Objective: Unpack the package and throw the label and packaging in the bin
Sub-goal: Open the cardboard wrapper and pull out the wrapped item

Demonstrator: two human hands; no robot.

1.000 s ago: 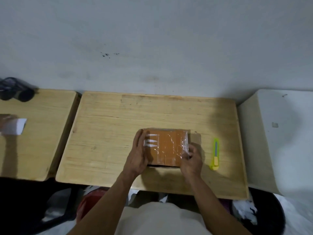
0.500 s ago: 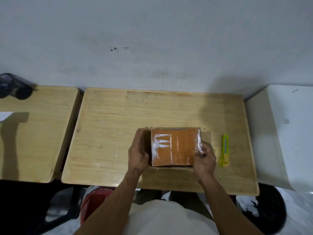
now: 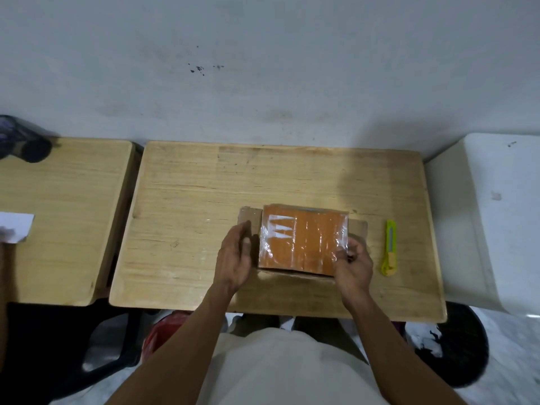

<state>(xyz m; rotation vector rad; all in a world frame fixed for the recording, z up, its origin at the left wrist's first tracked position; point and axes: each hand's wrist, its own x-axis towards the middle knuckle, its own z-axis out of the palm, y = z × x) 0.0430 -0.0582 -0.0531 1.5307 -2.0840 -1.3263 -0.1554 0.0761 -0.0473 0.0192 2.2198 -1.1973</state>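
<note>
Head view: near the worktop's (image 3: 181, 200) front edge, the orange plastic-wrapped rectangular package (image 3: 304, 238) is pinched at its right edge by the right hand (image 3: 352, 266), the left hand (image 3: 235, 257) relaxed beside it; the film is best peeled slowly while the package is steadied.

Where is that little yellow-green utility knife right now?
In the head view, the yellow-green utility knife lies on the middle wooden table near its right edge, untouched, just right of the right hand and the plastic-wrapped orange package.
</note>
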